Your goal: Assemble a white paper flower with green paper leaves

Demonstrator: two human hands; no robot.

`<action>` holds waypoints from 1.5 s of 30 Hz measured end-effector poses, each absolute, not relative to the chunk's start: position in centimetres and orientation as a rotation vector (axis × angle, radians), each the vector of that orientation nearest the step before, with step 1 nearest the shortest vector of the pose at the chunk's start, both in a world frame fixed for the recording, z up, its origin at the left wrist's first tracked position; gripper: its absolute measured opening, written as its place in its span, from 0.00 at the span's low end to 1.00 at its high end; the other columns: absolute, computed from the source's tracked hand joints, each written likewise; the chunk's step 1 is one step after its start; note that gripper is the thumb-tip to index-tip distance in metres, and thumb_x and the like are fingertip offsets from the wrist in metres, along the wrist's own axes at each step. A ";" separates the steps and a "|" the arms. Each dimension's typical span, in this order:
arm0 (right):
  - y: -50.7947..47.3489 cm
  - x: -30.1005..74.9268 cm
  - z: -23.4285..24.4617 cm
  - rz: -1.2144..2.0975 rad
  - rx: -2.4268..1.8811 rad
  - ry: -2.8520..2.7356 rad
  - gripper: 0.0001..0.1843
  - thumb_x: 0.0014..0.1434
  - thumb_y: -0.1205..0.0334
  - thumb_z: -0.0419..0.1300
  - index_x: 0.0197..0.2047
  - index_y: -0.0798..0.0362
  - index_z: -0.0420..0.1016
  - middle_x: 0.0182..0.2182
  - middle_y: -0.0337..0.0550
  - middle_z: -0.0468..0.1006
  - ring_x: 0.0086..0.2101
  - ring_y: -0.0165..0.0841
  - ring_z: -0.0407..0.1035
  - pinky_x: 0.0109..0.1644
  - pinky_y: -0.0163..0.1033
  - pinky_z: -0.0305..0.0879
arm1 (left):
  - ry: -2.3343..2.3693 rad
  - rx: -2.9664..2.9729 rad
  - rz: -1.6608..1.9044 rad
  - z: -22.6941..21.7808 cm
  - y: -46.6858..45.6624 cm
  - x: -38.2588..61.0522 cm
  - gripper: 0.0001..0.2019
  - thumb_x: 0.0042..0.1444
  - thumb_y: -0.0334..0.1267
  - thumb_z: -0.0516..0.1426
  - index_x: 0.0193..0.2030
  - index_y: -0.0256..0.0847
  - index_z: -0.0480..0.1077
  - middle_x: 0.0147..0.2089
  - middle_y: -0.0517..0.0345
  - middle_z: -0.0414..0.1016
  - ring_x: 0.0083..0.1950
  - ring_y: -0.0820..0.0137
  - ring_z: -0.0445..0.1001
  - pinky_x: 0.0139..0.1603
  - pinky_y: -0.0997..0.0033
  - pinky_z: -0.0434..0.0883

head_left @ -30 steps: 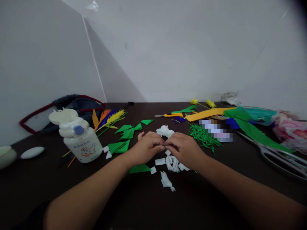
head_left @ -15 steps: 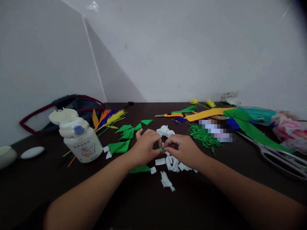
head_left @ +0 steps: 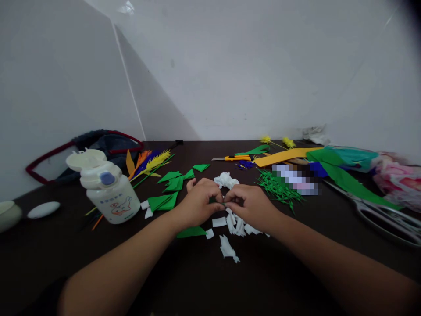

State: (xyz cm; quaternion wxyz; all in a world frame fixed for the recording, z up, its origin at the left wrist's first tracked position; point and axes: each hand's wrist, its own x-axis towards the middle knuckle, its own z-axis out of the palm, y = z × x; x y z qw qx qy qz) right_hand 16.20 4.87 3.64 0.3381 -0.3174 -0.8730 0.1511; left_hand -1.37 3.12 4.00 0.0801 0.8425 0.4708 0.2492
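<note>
My left hand [head_left: 204, 199] and my right hand [head_left: 248, 202] meet over the middle of the table, fingertips pinched and almost touching. Between them shows a tiny sliver of green paper [head_left: 224, 203], mostly hidden by the fingers. Just beyond the hands lies a crumpled white tissue [head_left: 226, 180]. Scraps of white paper [head_left: 239, 226] are scattered beneath and in front of them, one torn strip [head_left: 228, 249] lying nearest me. Left of my left hand are several folded green paper pieces [head_left: 163, 201]. A heap of thin twisted green bits [head_left: 279, 186] sits beyond my right hand.
A white bottle [head_left: 115, 199] with its lid up stands at left, near paper wheat ears [head_left: 159, 160]. A yellow cutter [head_left: 238, 158] with its blade out lies behind the hands. Large scissors [head_left: 378, 217], an orange-yellow paper strip [head_left: 286, 156] and a pink bag [head_left: 399, 182] lie right.
The fingers have shifted slightly around the green paper, and less of it shows between them. The hands stay in the same place and other things lie as before.
</note>
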 end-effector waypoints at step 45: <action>4.6 15.5 3.5 0.404 -0.918 -2.150 0.08 0.52 0.66 0.53 0.22 0.54 0.66 0.21 0.37 0.68 0.24 0.27 0.61 0.28 0.32 0.55 | 1.510 2.540 0.852 4.1 2.8 -0.9 0.07 0.45 0.40 0.59 0.26 0.42 0.65 0.35 0.61 0.72 0.45 0.66 0.66 0.54 0.47 0.43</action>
